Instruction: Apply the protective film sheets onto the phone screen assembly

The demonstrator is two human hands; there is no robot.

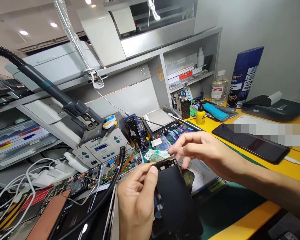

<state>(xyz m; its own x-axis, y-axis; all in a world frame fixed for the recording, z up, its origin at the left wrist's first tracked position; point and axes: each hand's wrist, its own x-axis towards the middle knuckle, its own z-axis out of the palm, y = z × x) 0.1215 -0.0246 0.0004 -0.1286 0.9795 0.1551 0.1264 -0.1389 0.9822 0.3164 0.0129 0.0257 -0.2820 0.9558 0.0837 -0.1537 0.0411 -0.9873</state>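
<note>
My left hand [140, 196] grips a black phone screen [178, 200] by its upper left edge, thumb in front. The panel leans in the lower middle, and a small ribbon cable shows behind its left side. Above its top edge is my right hand [205, 153], fingers curved and apart, with nothing plainly between them. The index fingertip comes close to a white strip with a green mark [158, 153]; whether they touch I cannot tell. Beneath the right hand lies a silvery-white printed packet [202, 175] on the green mat [242, 190].
A soldering station [102, 150] and a tray of circuit boards [132, 165] stand left. A black cable [117, 181] runs close to my left hand. Behind are a heating plate [158, 119] and a yellow bottle [200, 116]. On the right lies another phone [250, 143] with a white cable.
</note>
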